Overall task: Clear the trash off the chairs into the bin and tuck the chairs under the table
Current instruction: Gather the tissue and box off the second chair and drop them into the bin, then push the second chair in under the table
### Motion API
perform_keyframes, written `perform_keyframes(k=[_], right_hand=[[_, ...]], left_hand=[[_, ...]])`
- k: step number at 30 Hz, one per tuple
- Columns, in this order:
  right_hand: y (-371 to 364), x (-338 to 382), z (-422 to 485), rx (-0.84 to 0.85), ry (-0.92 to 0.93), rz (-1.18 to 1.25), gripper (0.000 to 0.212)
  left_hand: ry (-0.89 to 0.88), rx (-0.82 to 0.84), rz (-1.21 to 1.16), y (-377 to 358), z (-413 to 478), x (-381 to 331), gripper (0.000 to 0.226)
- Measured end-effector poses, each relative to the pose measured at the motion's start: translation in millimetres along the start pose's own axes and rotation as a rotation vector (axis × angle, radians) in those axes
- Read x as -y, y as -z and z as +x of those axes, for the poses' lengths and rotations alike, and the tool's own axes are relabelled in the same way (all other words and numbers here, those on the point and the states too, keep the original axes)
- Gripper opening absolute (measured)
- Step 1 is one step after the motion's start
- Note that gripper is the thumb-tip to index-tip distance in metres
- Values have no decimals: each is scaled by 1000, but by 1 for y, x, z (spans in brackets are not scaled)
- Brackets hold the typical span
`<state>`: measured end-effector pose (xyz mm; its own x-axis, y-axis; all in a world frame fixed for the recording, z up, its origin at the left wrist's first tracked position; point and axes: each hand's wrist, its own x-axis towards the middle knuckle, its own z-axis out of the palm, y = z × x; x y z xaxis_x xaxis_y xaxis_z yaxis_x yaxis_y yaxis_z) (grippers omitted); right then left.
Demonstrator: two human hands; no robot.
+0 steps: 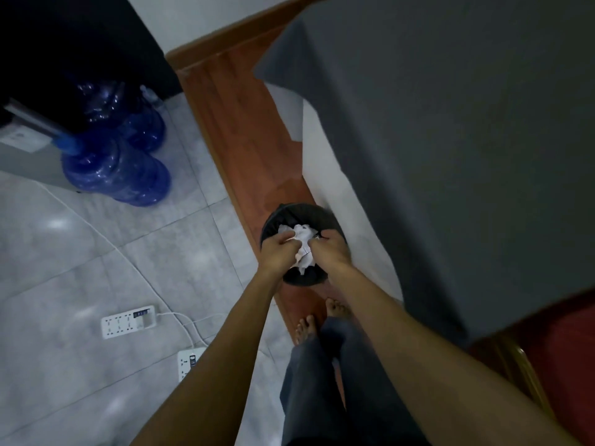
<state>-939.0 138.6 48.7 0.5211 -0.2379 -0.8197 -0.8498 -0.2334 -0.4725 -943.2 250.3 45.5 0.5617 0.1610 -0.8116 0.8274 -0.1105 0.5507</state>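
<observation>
A: The fingers of the left hand are clenched on crumpled white paper, and the right hand pinches the same wad from the other side.

B: Where is the paper?

A: Directly over the mouth of the black-lined bin, with more white paper showing inside between the wrists.

B: What stands around it?

A: The bin sits on a red-brown wooden strip, just beside the counter draped in grey cloth. Bare feet stand just behind the bin. A red chair shows beside the counter's near corner. On the grey tiles lie two white power strips and cables; blue water jugs sit well apart.
</observation>
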Motion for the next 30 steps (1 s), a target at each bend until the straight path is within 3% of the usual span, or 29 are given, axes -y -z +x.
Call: perform_keyframes(k=[5,8,11,18,25,30], right_hand=[[55,32,-95,38,139,19,52],[99,37,-144,-3,242,115,43],[149,26,-189,-75,314,263,28],[259,-42,-249,-376,333,422,21],[351,-138,-298,-481,326,592,22],[426,-230,-341,-576,293,652,21]], left_hand=[[-153,12,76,5,-97,-59,36],[-226,45,33,-2,-155,-89,17],[-339,112,49,-21,-206,-111,28],[-503,297,223,-105,-294,-125,30],[-623,457,412,-210,-368,-99,30],[-584,613,489,-307,-430,-46,20]])
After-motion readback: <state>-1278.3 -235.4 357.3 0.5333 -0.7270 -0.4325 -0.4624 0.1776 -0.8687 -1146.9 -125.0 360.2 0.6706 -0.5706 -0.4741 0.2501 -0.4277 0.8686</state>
